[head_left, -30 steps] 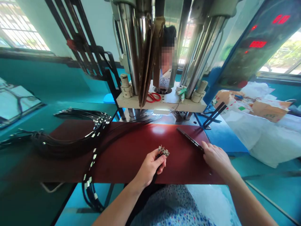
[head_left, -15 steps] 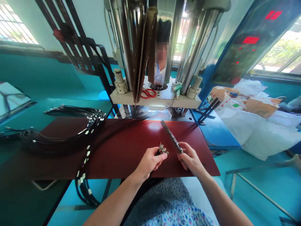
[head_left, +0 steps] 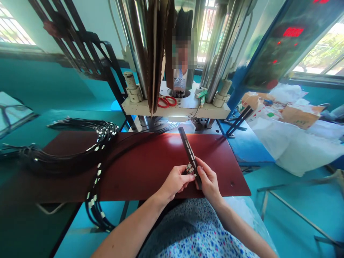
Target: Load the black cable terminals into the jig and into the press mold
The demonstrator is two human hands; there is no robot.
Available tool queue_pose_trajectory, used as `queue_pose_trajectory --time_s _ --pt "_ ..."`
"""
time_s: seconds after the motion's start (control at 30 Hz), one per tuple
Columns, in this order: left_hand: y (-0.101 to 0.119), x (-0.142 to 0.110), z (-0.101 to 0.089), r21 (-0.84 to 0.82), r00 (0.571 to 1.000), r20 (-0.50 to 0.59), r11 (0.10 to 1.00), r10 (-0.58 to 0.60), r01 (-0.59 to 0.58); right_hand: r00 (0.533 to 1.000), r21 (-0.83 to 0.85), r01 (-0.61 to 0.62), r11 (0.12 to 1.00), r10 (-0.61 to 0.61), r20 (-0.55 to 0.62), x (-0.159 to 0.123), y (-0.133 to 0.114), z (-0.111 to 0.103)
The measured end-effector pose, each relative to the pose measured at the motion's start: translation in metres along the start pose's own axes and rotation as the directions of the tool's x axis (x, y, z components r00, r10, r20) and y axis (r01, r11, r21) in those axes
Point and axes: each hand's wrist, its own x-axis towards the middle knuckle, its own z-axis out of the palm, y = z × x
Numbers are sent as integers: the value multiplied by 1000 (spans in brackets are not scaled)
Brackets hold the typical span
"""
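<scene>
Metal connector tips (head_left: 189, 167) sit pinched in the left hand (head_left: 176, 182), its fingers closed on them. The right hand (head_left: 208, 182) grips a slotted black bar (head_left: 188, 150), fingers wrapped round its near end, above the red surface (head_left: 150, 168).

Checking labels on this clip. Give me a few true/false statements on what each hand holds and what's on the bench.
1. The right hand grips the near end of a long dark bar. True.
2. The left hand is flat on the red mat, holding nothing. False: it holds a small cluster of metal connectors, right against the bar.
3. Red-handled scissors lie on the pale machine plate behind the mat. True.
4. The bundle of black cables lies right of the hands. False: it lies to their left, hanging over the mat's left part.
5. The bar lies flat, untouched. False: the right hand holds it.
</scene>
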Motion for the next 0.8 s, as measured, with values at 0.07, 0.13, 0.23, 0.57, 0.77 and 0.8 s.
queue_pose_trajectory --time_s 0.07,0.13,0.23,0.57,0.77,0.8 --pt "-1 1 0 -6 1000 7 1000 -13 13 999 -66 36 997 -36 2 0 2 1" --pt "-2 2 -1 -20 999 3 999 -33 33 998 -144 58 988 -56 18 0 4 3" --pt "-5 2 -3 -22 1000 -13 999 -26 26 998 -186 53 981 -45 44 2 4 4" --pt "-10 5 -16 149 978 -133 979 160 -140 999 -56 -25 998 22 -39 -1 -5 3" --pt "-9 7 -15 363 972 -61 912 228 -191 1000 -94 -5 996 7 17 0 -3 3" --pt "-9 6 -15 367 974 -63 913 217 -179 1000 -104 0 995 2 25 0 -3 3"
